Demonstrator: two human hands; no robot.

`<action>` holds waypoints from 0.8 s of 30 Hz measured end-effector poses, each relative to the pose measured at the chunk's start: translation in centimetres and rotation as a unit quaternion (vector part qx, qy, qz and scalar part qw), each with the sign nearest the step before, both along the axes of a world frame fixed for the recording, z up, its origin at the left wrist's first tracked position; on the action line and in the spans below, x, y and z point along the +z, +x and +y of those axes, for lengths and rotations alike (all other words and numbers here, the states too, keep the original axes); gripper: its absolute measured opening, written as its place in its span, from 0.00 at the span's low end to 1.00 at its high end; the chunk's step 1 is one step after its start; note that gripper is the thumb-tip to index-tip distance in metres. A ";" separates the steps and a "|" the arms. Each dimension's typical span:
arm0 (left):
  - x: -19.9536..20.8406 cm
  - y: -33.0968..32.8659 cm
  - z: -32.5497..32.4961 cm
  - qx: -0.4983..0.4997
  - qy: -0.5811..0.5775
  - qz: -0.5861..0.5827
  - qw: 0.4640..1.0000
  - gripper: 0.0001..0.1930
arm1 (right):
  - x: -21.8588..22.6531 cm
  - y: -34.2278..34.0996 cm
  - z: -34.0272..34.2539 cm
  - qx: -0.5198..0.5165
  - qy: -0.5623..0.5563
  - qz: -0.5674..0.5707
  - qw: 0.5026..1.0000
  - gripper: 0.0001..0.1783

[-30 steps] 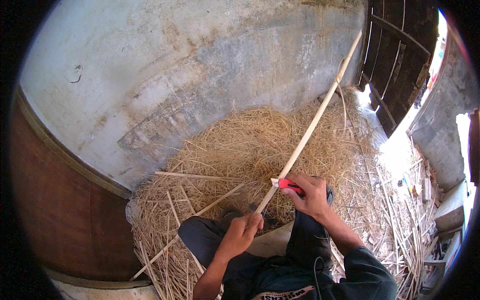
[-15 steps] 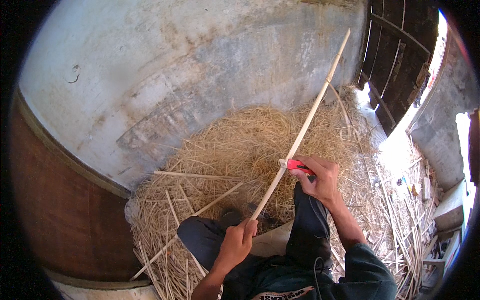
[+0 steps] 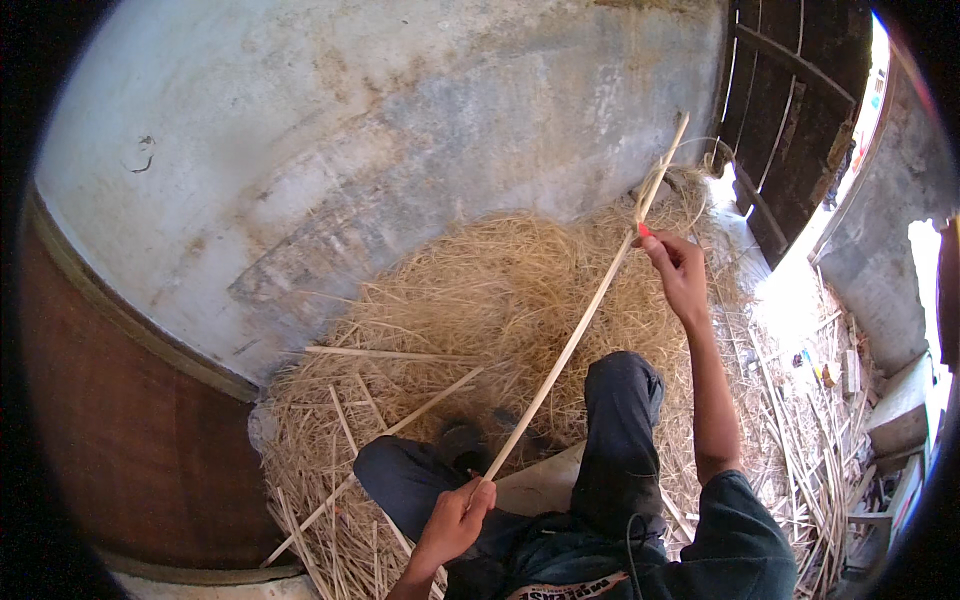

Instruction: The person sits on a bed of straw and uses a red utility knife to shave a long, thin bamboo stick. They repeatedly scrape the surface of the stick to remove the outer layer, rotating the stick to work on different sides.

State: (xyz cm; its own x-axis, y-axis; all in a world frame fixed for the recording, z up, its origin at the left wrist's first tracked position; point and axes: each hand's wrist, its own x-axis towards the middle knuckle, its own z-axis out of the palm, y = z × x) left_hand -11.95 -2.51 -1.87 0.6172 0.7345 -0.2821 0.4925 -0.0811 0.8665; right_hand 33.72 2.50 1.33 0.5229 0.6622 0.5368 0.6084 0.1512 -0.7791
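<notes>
A long pale bamboo stick (image 3: 560, 361) slants from my lap up and away to the right. My left hand (image 3: 454, 520) is closed round its near end. Far along the stick, my right hand (image 3: 678, 271) grips a red utility knife (image 3: 644, 231), mostly hidden by my fingers. The knife sits against the stick, and its blade is too small to make out. Just beyond it, thin curled shavings (image 3: 652, 196) hang from the stick, and one strand loops off to the right.
A heap of straw-like shavings (image 3: 480, 270) covers the floor ahead. Several cut sticks (image 3: 395, 353) lie at the left, more at the right. A stained wall (image 3: 420, 130) stands beyond, with a dark wooden door (image 3: 795, 110) at the far right and a brown panel (image 3: 130, 400) at the left.
My right hand has slid the knife away from me along the stick, and shavings have bunched ahead of it. My left hand has drawn slightly nearer with the stick's end.
</notes>
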 end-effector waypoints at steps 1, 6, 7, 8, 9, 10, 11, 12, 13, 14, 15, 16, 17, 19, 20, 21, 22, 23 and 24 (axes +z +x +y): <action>0.0 -0.1 0.2 0.003 -0.013 -0.011 1.000 0.20 | -0.5 0.4 0.1 0.057 0.020 0.067 0.996 0.24; -0.4 -2.2 1.8 -0.005 -0.059 0.008 0.998 0.16 | 1.0 0.3 -0.5 0.141 0.038 0.317 0.937 0.30; -0.3 -2.7 2.1 -0.019 -0.054 0.025 0.998 0.16 | 1.4 0.6 -0.6 0.139 0.051 0.325 0.934 0.30; -0.2 -3.0 2.3 -0.031 -0.049 0.041 0.997 0.16 | 2.1 0.6 -0.9 0.112 0.058 0.322 0.938 0.28; 0.0 -3.4 2.6 -0.044 -0.044 0.057 0.996 0.15 | 2.5 0.9 -1.0 0.108 0.075 0.326 0.936 0.28; -0.3 -3.9 2.8 -0.046 -0.043 0.055 0.997 0.16 | 2.9 1.4 -1.0 0.104 0.093 0.330 0.934 0.28; -1.0 -4.6 3.0 -0.048 -0.042 0.052 0.997 0.16 | 3.3 1.8 -1.2 0.100 0.110 0.334 0.931 0.28; -1.6 -5.1 3.1 -0.050 -0.040 0.051 0.997 0.16 | 3.9 1.9 -1.4 0.110 0.126 0.329 0.930 0.27; -2.2 -5.6 3.1 -0.046 -0.030 0.030 0.998 0.17 | 4.0 2.1 -1.4 0.111 0.131 0.330 0.928 0.27; -2.5 -5.7 3.1 -0.042 -0.021 0.010 0.999 0.17 | 4.2 2.1 -1.4 0.112 0.136 0.330 0.927 0.28; -2.7 -5.9 3.1 -0.039 -0.012 -0.010 0.999 0.18 | 4.4 2.0 -1.4 0.113 0.141 0.331 0.926 0.29; -2.9 -6.0 3.1 -0.036 0.001 -0.007 0.999 0.18 | 4.6 1.6 -1.7 0.127 0.135 0.334 0.924 0.27; -2.7 -5.8 3.2 -0.033 0.013 -0.003 0.999 0.19 | 4.8 0.6 -2.0 0.110 0.115 0.307 0.938 0.27; -2.4 -5.4 3.4 -0.018 0.027 0.000 0.999 0.20 | 4.7 -2.1 -2.2 0.079 0.076 0.254 0.961 0.26; -2.4 -4.7 3.4 -0.009 0.028 -0.003 1.000 0.20 | 3.6 -3.2 -2.1 0.048 0.065 0.207 0.975 0.25; -2.3 -3.9 3.4 -0.001 0.029 -0.006 1.000 0.21 | 2.6 -4.3 -2.3 0.058 0.069 0.150 0.985 0.23; -2.0 -2.9 3.4 -0.001 0.027 -0.023 0.999 0.21 | 1.7 -6.0 -2.8 0.035 0.065 0.105 0.992 0.17; -1.4 -1.9 3.4 0.003 0.026 -0.039 0.999 0.22 | 1.4 -8.0 -3.3 0.058 0.025 0.050 0.997 0.16; -0.9 -1.0 3.3 0.008 0.026 -0.053 0.998 0.22 | 1.0 -9.9 -4.0 0.082 -0.013 -0.004 0.997 0.14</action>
